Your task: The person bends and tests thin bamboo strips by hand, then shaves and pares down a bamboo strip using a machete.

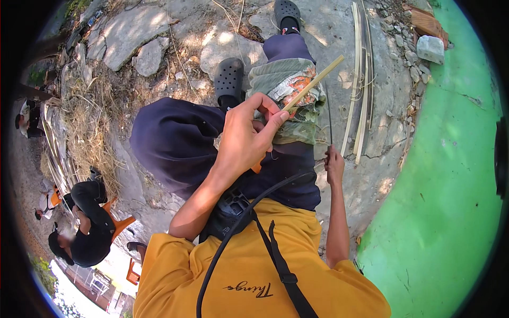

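My left hand [246, 139] is raised over my lap, fingers closed on a pale bamboo strip [314, 83] that slants up to the right. The strip crosses a green patterned cloth [281, 79] draped over my right knee. Lower right, my right hand [334, 165] grips a thin dark blade [329, 119] that points straight up beside my leg. A small orange piece [256, 168] shows under my left wrist; what it is I cannot tell. I sit in dark blue trousers [175, 138] and black clogs [229, 79].
Several long bamboo strips [361, 90] lie on the cracked stone ground to the right. A green painted wall [450, 185] curves along the right side, with bricks and a stone block [430, 49] at its top. A person in black [93, 233] sits on an orange stool at lower left, near dry grass [87, 127].
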Demonstrator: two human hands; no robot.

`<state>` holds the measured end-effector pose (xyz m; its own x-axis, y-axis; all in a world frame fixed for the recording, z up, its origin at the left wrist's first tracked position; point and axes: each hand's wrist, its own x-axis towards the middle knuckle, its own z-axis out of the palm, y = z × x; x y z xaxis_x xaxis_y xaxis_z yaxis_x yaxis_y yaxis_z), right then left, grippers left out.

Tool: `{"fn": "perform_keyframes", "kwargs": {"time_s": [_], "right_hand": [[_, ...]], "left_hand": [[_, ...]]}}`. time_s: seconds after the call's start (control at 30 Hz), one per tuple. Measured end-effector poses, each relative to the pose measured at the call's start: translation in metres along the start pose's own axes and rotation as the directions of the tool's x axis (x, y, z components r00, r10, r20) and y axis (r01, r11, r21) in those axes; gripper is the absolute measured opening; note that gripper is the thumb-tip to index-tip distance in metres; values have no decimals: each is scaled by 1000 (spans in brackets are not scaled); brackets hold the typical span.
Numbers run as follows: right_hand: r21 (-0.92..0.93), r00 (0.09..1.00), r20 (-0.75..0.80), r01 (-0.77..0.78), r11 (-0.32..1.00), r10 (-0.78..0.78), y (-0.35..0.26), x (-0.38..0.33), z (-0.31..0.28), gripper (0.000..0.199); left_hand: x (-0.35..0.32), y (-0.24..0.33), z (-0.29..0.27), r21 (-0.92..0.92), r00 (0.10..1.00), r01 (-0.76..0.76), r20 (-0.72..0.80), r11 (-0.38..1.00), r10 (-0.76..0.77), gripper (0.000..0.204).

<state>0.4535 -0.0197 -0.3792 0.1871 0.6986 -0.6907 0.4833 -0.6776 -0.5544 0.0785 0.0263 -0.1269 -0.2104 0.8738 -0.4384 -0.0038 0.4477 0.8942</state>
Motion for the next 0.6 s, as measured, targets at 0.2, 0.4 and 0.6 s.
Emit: {"fn": "perform_keyframes", "kwargs": {"time_s": [0.2,0.4,0.6], "right_hand": [[314,949,-182,303,900,-256,-78,-79,-37,50],[165,745,-51,663,730,-665,-193,-113,-54,50],[-154,520,291,854,497,-803,-264,-123,-17,42]], "left_hand": [[4,-2,-4,10,1000,-3,6,1000,2,23],[13,-8,-3,-30,999,15,34,999,-14,29],[12,-9,2,-19,1000,23,9,1000,-23,29]]}}
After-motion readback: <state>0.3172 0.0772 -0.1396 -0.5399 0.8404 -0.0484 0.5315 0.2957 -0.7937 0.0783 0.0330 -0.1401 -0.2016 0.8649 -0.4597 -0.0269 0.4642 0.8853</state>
